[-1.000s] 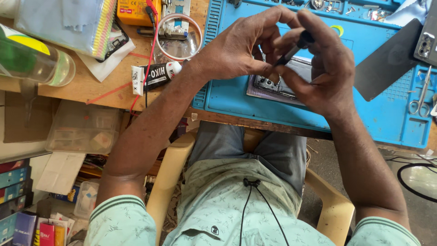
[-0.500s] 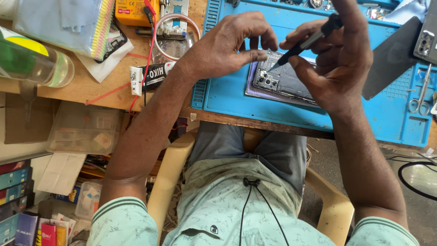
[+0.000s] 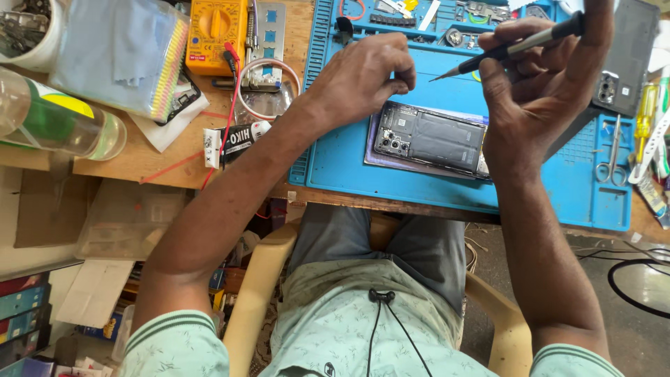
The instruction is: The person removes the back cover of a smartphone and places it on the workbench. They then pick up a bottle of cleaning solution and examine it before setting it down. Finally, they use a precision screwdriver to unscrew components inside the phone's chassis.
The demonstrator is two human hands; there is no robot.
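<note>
Blue silicone work mat (image 3: 349, 167) covers the bench, and on it lies an opened phone (image 3: 429, 139), back cover off, its camera cluster toward nine o'clock. The right hand (image 3: 541, 91), at two o'clock from the phone, grips a slim screwdriver (image 3: 506, 47) whose tip points toward nine o'clock and hangs above the mat, clear of the phone. The left hand (image 3: 359, 73), at eleven o'clock from the phone, is curled with thumb and fingertips pinched narrowly; whether something tiny sits between them cannot be told. A yellow multimeter (image 3: 216, 35) stands at nine o'clock from the left hand, scissors (image 3: 612, 157) at three o'clock from the phone
</note>
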